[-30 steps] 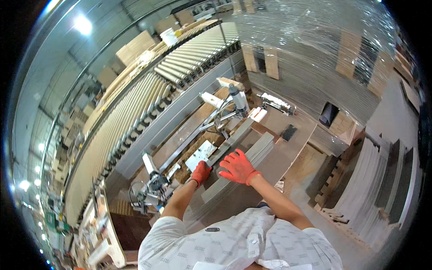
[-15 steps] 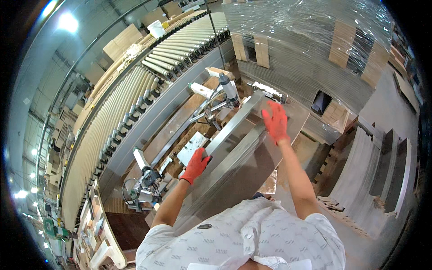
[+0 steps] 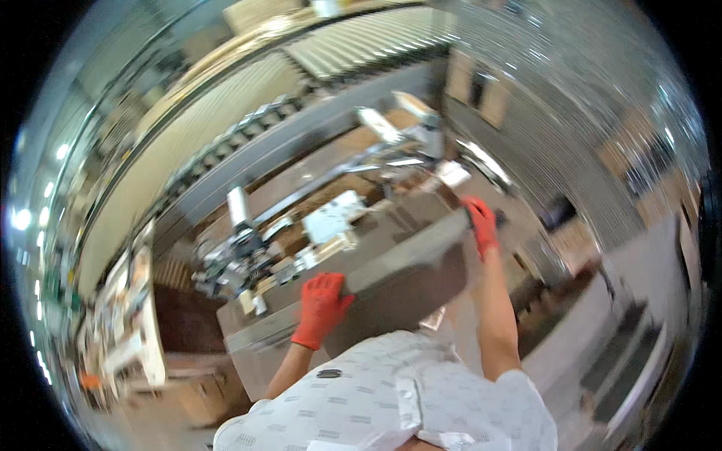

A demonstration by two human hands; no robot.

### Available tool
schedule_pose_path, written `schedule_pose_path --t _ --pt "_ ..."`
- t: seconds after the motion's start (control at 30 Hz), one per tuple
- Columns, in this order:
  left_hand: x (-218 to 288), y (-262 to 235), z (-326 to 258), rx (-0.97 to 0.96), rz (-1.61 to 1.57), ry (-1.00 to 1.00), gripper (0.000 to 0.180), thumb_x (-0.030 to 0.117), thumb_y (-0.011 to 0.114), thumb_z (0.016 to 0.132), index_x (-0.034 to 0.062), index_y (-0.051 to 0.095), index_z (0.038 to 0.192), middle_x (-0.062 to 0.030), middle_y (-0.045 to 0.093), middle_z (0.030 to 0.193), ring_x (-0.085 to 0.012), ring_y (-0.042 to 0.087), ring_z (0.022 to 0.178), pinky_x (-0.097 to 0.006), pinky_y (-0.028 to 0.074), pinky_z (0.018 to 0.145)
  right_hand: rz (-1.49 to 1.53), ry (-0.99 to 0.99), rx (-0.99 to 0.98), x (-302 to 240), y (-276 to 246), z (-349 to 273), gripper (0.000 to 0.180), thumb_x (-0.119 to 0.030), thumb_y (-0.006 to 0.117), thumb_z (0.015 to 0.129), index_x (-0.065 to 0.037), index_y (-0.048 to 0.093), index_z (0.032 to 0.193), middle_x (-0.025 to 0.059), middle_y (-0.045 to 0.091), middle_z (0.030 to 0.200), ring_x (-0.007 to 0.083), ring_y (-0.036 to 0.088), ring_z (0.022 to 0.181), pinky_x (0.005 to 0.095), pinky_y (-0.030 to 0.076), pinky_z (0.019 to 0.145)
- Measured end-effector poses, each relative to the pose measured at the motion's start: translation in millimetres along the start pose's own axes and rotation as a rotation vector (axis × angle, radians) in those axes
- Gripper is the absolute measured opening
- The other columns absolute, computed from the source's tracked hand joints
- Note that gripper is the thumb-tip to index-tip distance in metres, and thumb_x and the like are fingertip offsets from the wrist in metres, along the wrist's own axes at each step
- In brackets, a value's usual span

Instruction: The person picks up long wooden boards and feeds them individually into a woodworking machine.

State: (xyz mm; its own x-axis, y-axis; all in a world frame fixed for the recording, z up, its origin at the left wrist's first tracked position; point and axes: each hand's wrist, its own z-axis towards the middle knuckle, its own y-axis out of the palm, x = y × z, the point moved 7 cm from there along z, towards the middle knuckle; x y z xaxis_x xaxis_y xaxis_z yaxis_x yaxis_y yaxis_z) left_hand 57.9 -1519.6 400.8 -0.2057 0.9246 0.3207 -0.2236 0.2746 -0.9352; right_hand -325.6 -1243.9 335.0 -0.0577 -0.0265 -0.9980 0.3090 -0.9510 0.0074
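Observation:
A stack of long grey-brown panels (image 3: pixel 391 282) lies across in front of me, its light edge running from lower left to upper right. My left hand (image 3: pixel 322 308), in a red glove, rests on the near left part of the stack, fingers laid forward and thumb apart. At the far right end, my right hand (image 3: pixel 482 225), also red-gloved, has its fingers bent round the corner of a panel. Blur hides how firm that hold is. Just beyond the stack, another flat brown panel surface (image 3: pixel 410 218) lies beside the machine parts.
Behind the stack is a machine bed with a white plate (image 3: pixel 332 216) and a clamp-like unit (image 3: pixel 248 240). A roller conveyor (image 3: pixel 226 124) curves past it. Film-wrapped stacks (image 3: pixel 556 143) stand at right; a wooden-edged bench (image 3: pixel 147 301) is at left.
The view has swung and blurred. The long light-edged panel between my hands now lies farther off, beyond the stack. My right hand has come down from raised and spread onto the stack's far corner.

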Motion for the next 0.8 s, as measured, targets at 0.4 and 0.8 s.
schedule_pose_path --t 0.4,0.8 --pt "-155 -120 -200 0.843 0.133 -0.757 0.037 0.026 0.076 0.099 0.0074 0.073 0.131 -0.0121 0.076 0.128 -0.0328 0.070 0.120 -0.048 0.048 0.111 0.205 -0.045 -0.357 82 -50 29 0.058 -0.042 0.050 0.116 -0.008 0.051 0.163 0.0160 0.066 0.151 0.0278 0.062 0.136 0.0443 0.046 0.117" --pt "-271 -33 -284 1.071 -0.823 -0.610 0.047 0.027 0.056 0.116 -0.0023 0.063 0.152 -0.0119 0.069 0.151 -0.0198 0.065 0.138 -0.032 0.045 0.121 0.339 0.047 -0.499 80 4 40 0.059 -0.043 0.049 0.114 -0.005 0.055 0.159 0.0164 0.068 0.148 0.0304 0.062 0.138 0.0457 0.046 0.119"
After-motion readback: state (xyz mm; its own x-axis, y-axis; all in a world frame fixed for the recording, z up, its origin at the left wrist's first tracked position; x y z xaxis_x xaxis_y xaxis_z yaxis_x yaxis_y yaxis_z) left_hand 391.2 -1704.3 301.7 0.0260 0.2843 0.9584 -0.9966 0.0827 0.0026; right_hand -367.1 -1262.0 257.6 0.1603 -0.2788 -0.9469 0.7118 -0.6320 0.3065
